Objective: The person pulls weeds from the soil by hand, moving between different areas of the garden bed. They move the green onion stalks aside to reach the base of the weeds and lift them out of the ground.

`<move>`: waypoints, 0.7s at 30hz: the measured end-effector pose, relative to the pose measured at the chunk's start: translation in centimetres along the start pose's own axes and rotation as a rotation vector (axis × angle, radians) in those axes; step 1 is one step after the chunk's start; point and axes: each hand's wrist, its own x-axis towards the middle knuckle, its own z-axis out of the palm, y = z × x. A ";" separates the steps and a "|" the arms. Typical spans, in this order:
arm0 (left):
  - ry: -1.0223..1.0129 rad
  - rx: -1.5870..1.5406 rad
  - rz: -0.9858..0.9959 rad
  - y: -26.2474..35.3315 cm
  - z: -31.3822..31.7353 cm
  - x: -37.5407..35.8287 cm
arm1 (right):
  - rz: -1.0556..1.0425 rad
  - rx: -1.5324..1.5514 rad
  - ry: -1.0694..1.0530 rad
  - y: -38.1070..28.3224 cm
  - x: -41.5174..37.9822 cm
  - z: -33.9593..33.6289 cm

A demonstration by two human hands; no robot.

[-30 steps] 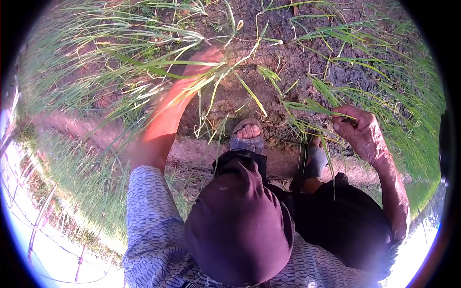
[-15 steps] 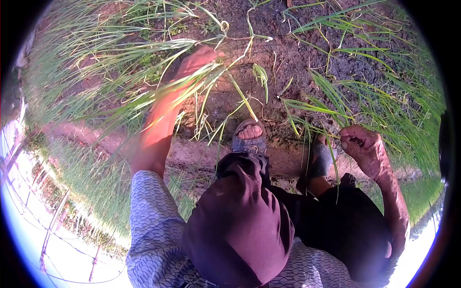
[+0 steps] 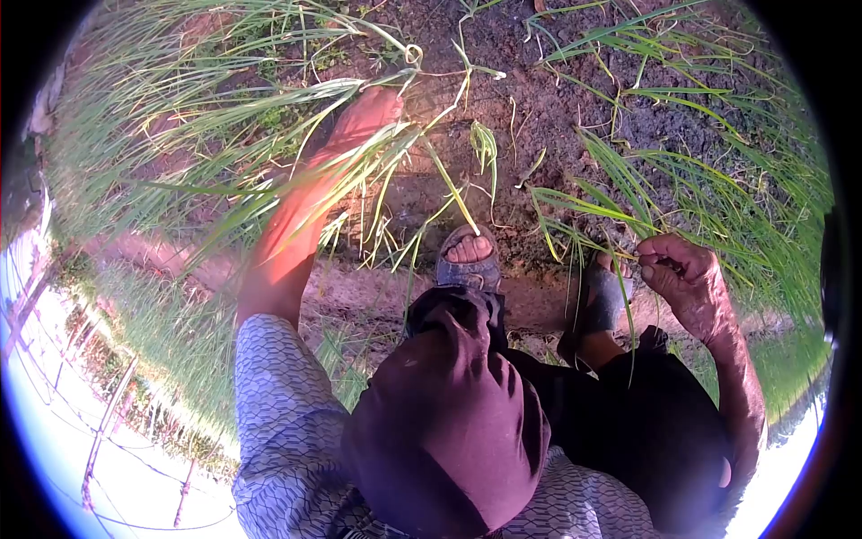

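Observation:
My left hand (image 3: 375, 110) reaches down to the soil among long, thin, onion-like green leaves (image 3: 269, 99). Blades cross over its wrist and forearm, and its fingers are too hidden and washed out to make out. Closer to my body on the right, my right hand (image 3: 680, 269) is closed in a pinch, with slender green leaf blades (image 3: 620, 235) at the fingertips. One long blade hangs down below those fingers. Between the hands, a pale bent stalk (image 3: 449, 184) leans toward my sandalled foot (image 3: 469, 256).
Dark, moist soil (image 3: 557, 117) spreads ahead of my feet, with leafy clumps on both sides. My other foot (image 3: 603, 296) stands beside the right hand. A raised earth edge (image 3: 359, 292) runs under my legs. Wooden posts with wire (image 3: 108, 422) stand at the lower left.
My left forearm and hand have shifted slightly left, and the leaves over the wrist have moved a little. My right hand keeps nearly the same place and pinch.

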 end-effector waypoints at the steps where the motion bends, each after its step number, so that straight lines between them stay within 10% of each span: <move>1: -0.006 -0.010 -0.003 0.1 0.1 0.1 | -0.007 0.003 0.006 0.3 -0.1 0.0; 14: 0.045 -0.551 -0.266 1.8 3.0 1.2 | 0.024 0.040 -0.008 0.4 -0.2 0.5; 18: 0.218 0.239 0.014 0.2 2.8 0.7 | 0.029 0.103 -0.003 0.8 -0.3 0.5; 21: 0.521 -0.125 0.241 -3.9 3.1 0.8 | 0.043 0.066 -0.012 0.7 -0.3 0.5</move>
